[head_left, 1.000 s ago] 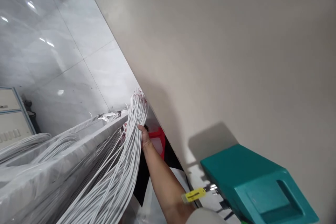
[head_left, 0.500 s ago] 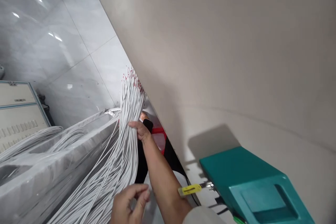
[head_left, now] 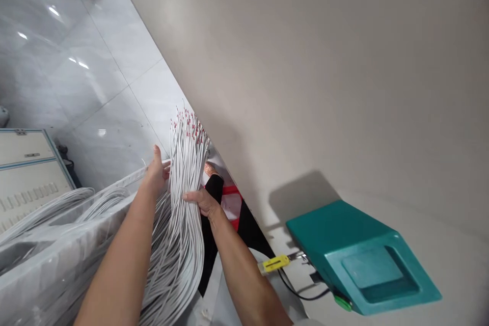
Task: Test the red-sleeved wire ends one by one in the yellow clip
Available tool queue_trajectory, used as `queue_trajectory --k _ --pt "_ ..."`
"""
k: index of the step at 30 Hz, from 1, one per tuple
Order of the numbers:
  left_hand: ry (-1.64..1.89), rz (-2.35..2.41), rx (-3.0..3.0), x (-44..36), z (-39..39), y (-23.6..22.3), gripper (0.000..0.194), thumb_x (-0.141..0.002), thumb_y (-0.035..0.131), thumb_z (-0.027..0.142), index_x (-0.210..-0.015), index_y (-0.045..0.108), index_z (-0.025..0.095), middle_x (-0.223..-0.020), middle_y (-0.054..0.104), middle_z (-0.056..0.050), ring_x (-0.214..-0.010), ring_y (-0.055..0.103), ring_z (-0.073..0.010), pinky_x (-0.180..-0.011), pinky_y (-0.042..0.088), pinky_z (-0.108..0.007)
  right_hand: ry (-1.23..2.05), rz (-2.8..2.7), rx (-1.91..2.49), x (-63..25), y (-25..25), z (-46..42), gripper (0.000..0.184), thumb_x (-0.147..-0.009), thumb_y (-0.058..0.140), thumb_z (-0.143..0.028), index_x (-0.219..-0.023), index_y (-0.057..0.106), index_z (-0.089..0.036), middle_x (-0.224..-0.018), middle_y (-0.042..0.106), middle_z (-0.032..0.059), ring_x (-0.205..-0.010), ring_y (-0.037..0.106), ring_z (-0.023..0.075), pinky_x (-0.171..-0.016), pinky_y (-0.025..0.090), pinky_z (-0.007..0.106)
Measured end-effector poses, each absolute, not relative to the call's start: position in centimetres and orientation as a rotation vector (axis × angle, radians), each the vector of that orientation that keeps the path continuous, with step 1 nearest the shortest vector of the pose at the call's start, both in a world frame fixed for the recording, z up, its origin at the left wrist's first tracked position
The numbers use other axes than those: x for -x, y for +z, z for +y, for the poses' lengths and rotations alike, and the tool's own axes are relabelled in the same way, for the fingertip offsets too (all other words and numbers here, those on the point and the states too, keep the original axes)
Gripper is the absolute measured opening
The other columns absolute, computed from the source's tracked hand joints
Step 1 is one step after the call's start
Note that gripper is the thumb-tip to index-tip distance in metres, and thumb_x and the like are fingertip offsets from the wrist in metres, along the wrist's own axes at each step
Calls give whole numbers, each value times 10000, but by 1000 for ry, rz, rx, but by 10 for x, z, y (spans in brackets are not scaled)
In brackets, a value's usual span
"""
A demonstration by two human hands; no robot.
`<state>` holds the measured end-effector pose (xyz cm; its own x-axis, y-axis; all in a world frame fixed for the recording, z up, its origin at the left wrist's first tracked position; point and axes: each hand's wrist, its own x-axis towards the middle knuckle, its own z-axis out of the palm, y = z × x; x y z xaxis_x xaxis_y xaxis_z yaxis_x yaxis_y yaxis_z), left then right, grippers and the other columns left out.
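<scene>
Right grip (head_left: pixel 206 202) around 1 white wire bundle (head_left: pixel 186 168), left grip (head_left: pixel 156 174) alongside

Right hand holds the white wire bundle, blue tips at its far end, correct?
Tip colour is wrong: the head view shows red tips at the far end of the white wire bundle that the right hand holds.

text: none legible | labels: none legible | brands, numbers, signs: none legible

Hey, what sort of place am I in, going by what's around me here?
Most likely a workshop or factory floor. The signs are a thick bundle of white cables with reddish ends, a teal machine-like housing with a yellow tag-like piece beside it, and a louvred cabinet.
</scene>
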<state>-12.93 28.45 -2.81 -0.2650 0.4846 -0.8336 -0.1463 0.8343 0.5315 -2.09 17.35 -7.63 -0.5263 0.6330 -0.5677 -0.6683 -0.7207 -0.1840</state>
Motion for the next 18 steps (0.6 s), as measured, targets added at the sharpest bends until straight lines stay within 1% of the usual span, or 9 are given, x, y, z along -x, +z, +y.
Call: queue_trajectory --k 3,5,7,9,11,12,13,15,18 --pt "548 1566 -133 133 280 -38 798 -666 420 744 -1166 555 137 -1042 674 -163 -973 619 -336 -795 504 -419 2276 -21 822 21 -70 173 457 -482 742 -224 -918 621 -166 -852 660 16 -795 603 196 -770 476 346" --pt "585 1427 -64 135 278 -39 857 -616 407 791 -1146 576 139 -1016 686 -154 -970 619 -346 -800 506 -426 2287 -95 848 20 -65 174 469 -481 751 -218 -929 622 -172 -877 653 13 -817 591 193 -785 467 342" --pt "655 1355 -48 139 275 -35 863 -579 464 791 -1137 585 144 -1004 692 -147 -981 614 -352 -809 505 -432 2293 -178 879 20 -59 177 466 -482 757 -203 -927 622 -175 -903 644 13 -839 577 190 -800 456 333" --pt "718 1344 -74 143 270 -28 817 -531 610 716 -1133 589 164 -996 698 -127 -995 609 -352 -814 507 -431 2301 -261 899 19 -53 180 468 -484 756 -183 -932 620 -179 -911 637 11 -842 569 188 -796 453 329" --pt "759 1354 -107 145 264 -19 820 -438 756 588 -1122 596 167 -981 704 -117 -995 607 -361 -808 513 -433 2314 -334 897 17 -46 184 472 -492 748 -176 -945 617 -184 -906 634 8 -835 569 187 -786 456 329" --pt "771 1359 -119 145 262 -14 831 -394 801 518 -1116 599 160 -970 707 -117 -988 608 -368 -803 517 -435 2321 -366 889 16 -43 186 478 -496 744 -177 -957 616 -186 -907 634 6 -837 571 188 -785 458 329" --pt "781 1364 -128 145 260 -9 833 -366 827 454 -1109 603 152 -959 710 -118 -976 612 -373 -797 521 -437 2327 -398 879 15 -40 188 492 -498 741 -178 -974 615 -190 -916 635 5 -844 572 189 -789 458 329" --pt "796 1373 -144 144 258 2 805 -361 839 352 -1103 605 142 -936 716 -117 -948 624 -374 -788 528 -439 2333 -456 865 13 -35 191 512 -501 737 -180 -998 613 -193 -944 635 5 -870 572 194 -802 457 329" --pt "824 1397 -171 143 257 15 762 -383 819 268 -1103 606 140 -906 723 -108 -903 643 -364 -773 537 -436 2334 -533 868 10 -28 195 530 -504 731 -176 -1020 609 -189 -992 629 15 -913 565 203 -819 454 329"
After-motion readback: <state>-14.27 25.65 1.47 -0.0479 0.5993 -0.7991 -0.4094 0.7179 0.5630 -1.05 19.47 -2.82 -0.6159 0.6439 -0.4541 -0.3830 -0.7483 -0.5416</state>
